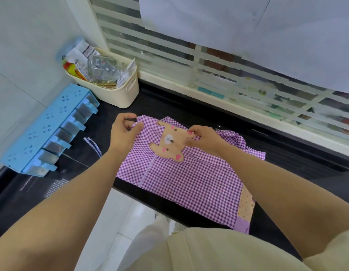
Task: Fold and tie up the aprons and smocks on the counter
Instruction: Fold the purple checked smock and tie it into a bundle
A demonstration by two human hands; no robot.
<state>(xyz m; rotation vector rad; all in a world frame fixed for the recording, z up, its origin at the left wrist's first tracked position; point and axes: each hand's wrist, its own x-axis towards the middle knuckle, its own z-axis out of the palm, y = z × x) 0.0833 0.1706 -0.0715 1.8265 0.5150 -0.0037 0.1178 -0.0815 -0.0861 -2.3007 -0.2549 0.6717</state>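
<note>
Cream shirt (218,251) & both bare forearms fill bottom of view, reaching fwd over the counter (169,106).

Purple checked apron (189,182) lies spread on the dark counter, centre-right, bear patch (169,143) face up near its far end. L hand (123,132) pinches the far-left corner of the cloth, fingers curled; small dark bit at the fingertips, can't tell what. R hand (205,136) pinches the cloth just beside the patch's right edge, fingers curled.

Progress, as judged: early. Apron mostly flat, far-right side bunched, no neat fold visible, nothing tied. One checked tie string (94,145) trails loose on the counter left of the L wrist. No other aprons/smocks in view, no finished bundle seen, so fold + tie all left for this one.

Edges/room: apron's near edge runs along the counter's front edge; near-right corner seems to hang over it, white floor (126,222) below, so slip risk if pulled toward the body. Far side, bare counter strip then window ledge (208,89). Left: cream basket (120,94) near the far-left corner, blue rack (42,130) against the wall, apart from the cloth. Open counter between rack & apron, more bare counter to the right.
</note>
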